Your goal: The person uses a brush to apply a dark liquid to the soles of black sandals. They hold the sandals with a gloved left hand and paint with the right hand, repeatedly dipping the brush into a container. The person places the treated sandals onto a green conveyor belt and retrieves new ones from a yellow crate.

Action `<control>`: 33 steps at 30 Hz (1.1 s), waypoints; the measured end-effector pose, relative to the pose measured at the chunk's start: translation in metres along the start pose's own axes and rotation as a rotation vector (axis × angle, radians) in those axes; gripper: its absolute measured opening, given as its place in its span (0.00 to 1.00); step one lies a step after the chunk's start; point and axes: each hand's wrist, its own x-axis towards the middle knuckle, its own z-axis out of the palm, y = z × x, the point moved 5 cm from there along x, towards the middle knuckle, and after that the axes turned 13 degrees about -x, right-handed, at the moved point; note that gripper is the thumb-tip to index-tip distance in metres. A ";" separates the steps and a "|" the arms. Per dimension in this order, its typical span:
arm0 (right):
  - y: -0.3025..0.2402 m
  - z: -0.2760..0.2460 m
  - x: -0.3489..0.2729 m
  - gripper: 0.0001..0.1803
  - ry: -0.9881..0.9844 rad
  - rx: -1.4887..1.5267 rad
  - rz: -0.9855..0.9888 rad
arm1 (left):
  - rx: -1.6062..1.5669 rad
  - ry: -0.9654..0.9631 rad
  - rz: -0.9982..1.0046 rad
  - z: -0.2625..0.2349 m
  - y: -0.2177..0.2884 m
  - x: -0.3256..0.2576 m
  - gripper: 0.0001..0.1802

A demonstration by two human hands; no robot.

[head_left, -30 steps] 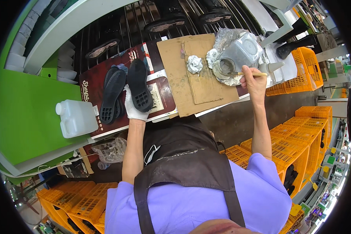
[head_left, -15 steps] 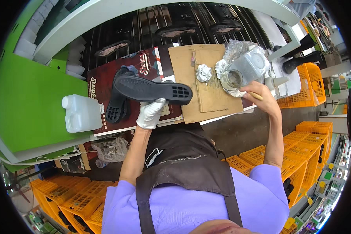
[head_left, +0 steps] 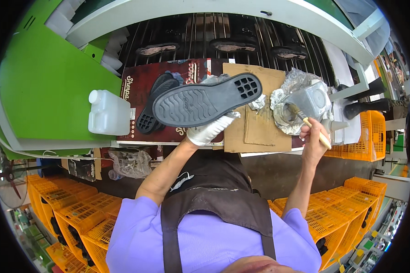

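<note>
A dark grey shoe sole (head_left: pixel 191 105) is held up over the bench by my left hand (head_left: pixel 212 129), which wears a white glove and grips it from beneath. Its patterned face shows, with a grid of hollows at the right end. My bare right hand (head_left: pixel 313 132) is closed round a brush (head_left: pixel 317 126) with a pale wooden handle. The bristles sit at the mouth of a cut-open clear plastic jug (head_left: pixel 306 98), which lies tilted on crumpled foil and plastic wrap. More dark soles (head_left: pixel 149 118) are stacked left of the held one.
A white jerrycan (head_left: pixel 108 113) stands at the left by a green panel (head_left: pixel 50 91). Cardboard (head_left: pixel 259 132) covers the bench's middle, with balled foil (head_left: pixel 258 103) on it. Behind, black footwear (head_left: pixel 234 44) rests on a roller rack. Orange crates (head_left: pixel 95 211) stand around me.
The brush has come out of the jug and now shows its bristles at the mouth. My left hand has moved right with the sole, nearer to me and tilted up more at the right end.
</note>
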 end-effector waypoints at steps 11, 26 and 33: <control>-0.089 0.059 -0.054 0.30 -0.048 0.016 -0.704 | 0.096 -0.101 0.150 0.020 0.020 -0.006 0.20; -0.097 0.085 -0.059 0.26 -0.044 -0.148 -0.829 | -0.059 -0.189 -0.092 0.027 0.016 -0.016 0.22; -0.098 0.091 -0.065 0.27 -0.059 -0.152 -0.838 | 0.026 -0.195 -0.010 0.026 0.017 -0.019 0.20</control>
